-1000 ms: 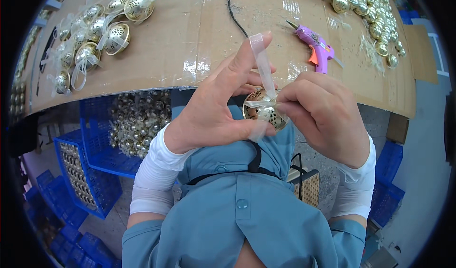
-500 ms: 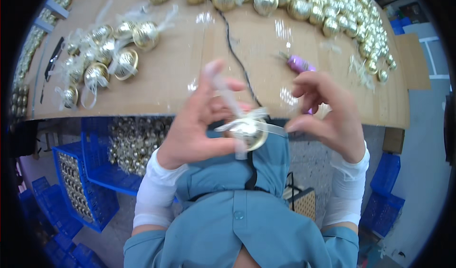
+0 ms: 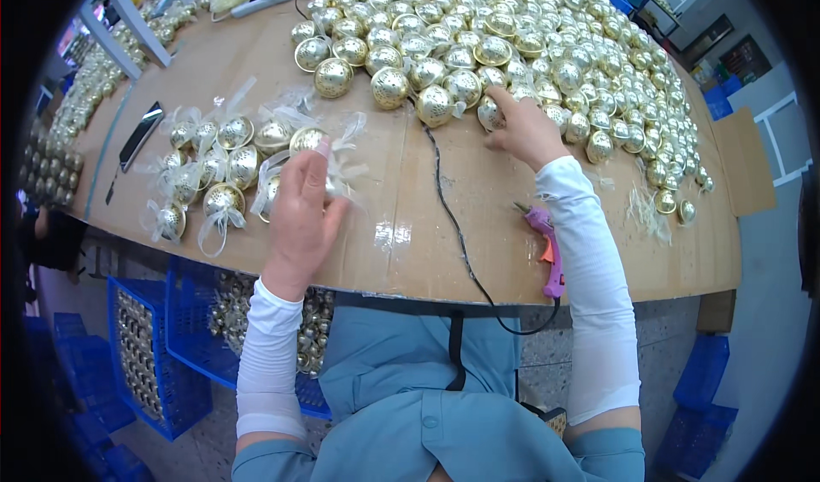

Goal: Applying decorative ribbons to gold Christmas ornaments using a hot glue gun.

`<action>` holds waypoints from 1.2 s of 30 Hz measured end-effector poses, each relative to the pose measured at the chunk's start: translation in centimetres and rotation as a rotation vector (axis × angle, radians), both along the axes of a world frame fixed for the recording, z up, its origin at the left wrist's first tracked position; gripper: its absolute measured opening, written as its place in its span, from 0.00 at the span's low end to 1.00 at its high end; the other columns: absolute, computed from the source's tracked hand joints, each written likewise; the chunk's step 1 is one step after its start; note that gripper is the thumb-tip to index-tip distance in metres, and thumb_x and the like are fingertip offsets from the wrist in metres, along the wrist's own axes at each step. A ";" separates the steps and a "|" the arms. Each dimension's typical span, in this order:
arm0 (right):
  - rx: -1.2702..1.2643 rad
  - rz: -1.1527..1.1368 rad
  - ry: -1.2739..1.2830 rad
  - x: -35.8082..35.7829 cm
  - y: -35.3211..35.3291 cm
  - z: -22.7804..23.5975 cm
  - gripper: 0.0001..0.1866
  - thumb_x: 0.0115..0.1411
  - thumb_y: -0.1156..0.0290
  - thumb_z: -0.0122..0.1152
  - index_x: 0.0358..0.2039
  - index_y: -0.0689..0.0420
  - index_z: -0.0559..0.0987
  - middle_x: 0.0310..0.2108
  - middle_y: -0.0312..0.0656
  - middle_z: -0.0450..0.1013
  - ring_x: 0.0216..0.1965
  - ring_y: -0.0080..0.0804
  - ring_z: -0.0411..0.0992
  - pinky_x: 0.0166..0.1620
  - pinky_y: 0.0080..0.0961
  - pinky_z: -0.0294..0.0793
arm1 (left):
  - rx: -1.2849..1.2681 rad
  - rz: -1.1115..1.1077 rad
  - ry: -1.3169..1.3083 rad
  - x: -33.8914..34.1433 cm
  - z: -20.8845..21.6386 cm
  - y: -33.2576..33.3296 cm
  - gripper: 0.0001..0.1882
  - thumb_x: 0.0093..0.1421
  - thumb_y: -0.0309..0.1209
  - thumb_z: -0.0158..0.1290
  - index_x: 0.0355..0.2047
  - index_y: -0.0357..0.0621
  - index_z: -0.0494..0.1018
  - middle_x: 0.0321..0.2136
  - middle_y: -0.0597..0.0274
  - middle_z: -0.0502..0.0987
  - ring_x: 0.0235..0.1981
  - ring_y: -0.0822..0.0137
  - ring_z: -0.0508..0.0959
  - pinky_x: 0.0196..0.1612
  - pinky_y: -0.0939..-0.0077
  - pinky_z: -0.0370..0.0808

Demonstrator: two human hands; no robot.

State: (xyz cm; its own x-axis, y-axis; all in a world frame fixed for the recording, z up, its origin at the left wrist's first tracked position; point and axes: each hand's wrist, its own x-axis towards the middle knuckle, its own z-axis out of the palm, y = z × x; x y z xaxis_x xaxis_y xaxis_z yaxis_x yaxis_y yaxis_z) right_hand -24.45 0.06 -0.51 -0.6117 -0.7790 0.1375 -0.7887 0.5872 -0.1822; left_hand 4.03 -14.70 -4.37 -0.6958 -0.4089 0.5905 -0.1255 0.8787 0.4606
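At the front edge of a large heap of gold balls, my right hand [image 3: 528,130] has its thumb and forefinger on either side of one gold ball [image 3: 490,115]. My left hand [image 3: 301,213] is over the right side of a smaller group of gold balls tied with sheer white ribbon. Its thumb and forefinger are apart, with nothing seen between them. One ribboned ball [image 3: 268,197] lies beside that hand, partly hidden by it. Another ribboned ball [image 3: 307,140] sits just beyond the fingertips.
A purple glue gun [image 3: 547,247] lies near my right forearm, its black cable [image 3: 444,200] crossing the cardboard-covered table [image 3: 393,268]. A phone [image 3: 141,136] rests at the left. White ribbon scraps [image 3: 647,210] lie at the right. Blue crates [image 3: 184,388] holding balls stand below the table.
My left hand has gone left to the ribboned group, and the ribboned ball is gone from in front of me. My right hand has reached forward to the heap. The view has tilted up.
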 end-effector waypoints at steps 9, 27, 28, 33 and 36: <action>0.082 0.103 0.141 0.2 1.4 -0.4 0.31 0.42 0.73 0.63 0.49 0.57 0.63 0.39 0.46 0.66 0.36 0.44 0.71 0.36 0.34 0.73 | -0.317 0.350 -0.072 0.2 3.1 -2.5 0.27 0.44 0.28 0.61 0.46 0.39 0.67 0.43 0.55 0.67 0.37 0.59 0.71 0.39 0.69 0.69; -0.404 0.720 -0.002 10.6 9.3 8.0 0.37 0.32 0.61 0.75 0.43 0.59 0.68 0.43 0.47 0.67 0.40 0.41 0.71 0.39 0.28 0.72 | 0.293 -0.452 0.025 -2.6 9.0 8.6 0.07 0.53 0.27 0.55 0.31 0.36 0.73 0.26 0.61 0.72 0.24 0.72 0.68 0.27 0.82 0.65; -0.377 0.742 -0.011 10.8 9.5 7.8 0.37 0.30 0.60 0.75 0.43 0.58 0.69 0.43 0.47 0.67 0.39 0.42 0.71 0.38 0.29 0.72 | 0.313 -0.551 -0.040 -2.9 8.6 8.5 0.06 0.53 0.26 0.55 0.30 0.36 0.73 0.26 0.60 0.72 0.24 0.72 0.69 0.27 0.81 0.66; -0.285 0.782 0.144 11.8 10.9 7.8 0.34 0.33 0.58 0.68 0.42 0.57 0.69 0.40 0.42 0.67 0.35 0.39 0.70 0.33 0.29 0.71 | 0.520 -0.876 -0.120 -3.1 6.5 8.3 0.05 0.53 0.25 0.54 0.27 0.35 0.73 0.28 0.60 0.72 0.23 0.74 0.69 0.26 0.81 0.65; -0.256 0.749 0.239 12.7 11.6 7.1 0.31 0.35 0.56 0.64 0.41 0.57 0.70 0.39 0.41 0.67 0.33 0.36 0.70 0.31 0.28 0.70 | 0.867 -0.819 -0.049 -2.6 4.9 9.6 0.07 0.55 0.29 0.54 0.26 0.37 0.75 0.24 0.65 0.72 0.23 0.75 0.68 0.25 0.81 0.64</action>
State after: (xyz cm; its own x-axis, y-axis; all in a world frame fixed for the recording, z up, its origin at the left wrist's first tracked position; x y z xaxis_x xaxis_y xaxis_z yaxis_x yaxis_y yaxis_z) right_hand -11.76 11.64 6.54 0.1253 -0.8957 0.4266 -0.9891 -0.1461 -0.0162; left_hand 1.41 -5.14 0.50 -0.9496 -0.0829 0.3023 0.2935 0.1040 0.9503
